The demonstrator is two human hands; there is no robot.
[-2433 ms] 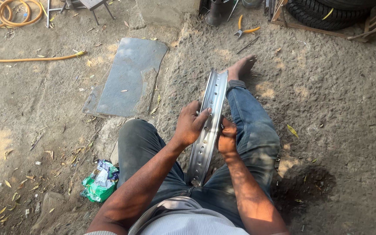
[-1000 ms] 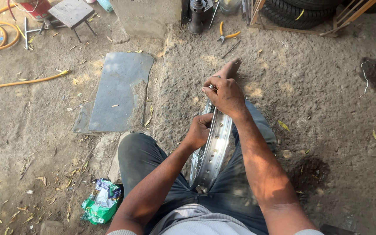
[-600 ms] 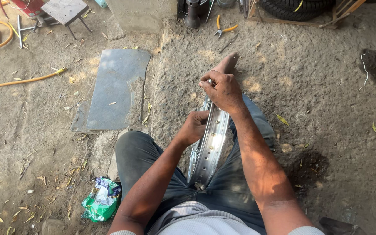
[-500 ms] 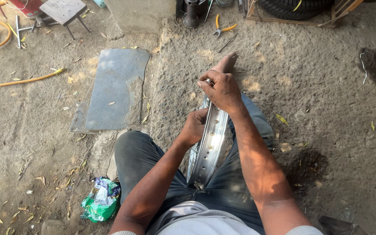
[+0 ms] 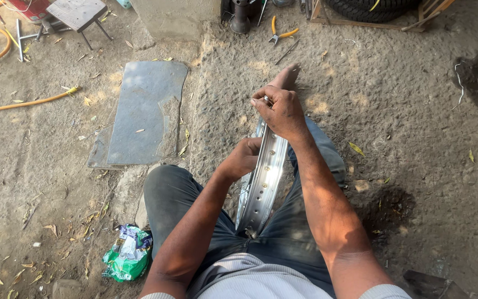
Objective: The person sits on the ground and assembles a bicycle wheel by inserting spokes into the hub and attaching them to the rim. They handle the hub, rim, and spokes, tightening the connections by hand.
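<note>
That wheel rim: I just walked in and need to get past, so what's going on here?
A person sits on the dirt ground with a shiny metal wheel rim standing upright between their legs. The left hand grips the rim's side about halfway up. The right hand is at the top edge, fingertips pinched on something too small to identify. Pliers lie on the ground beyond.

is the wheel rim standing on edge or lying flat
Standing on edge. The wheel rim rises between the person's legs, its inner channel facing the camera; the left hand grips its side and the right hand its top.
</note>
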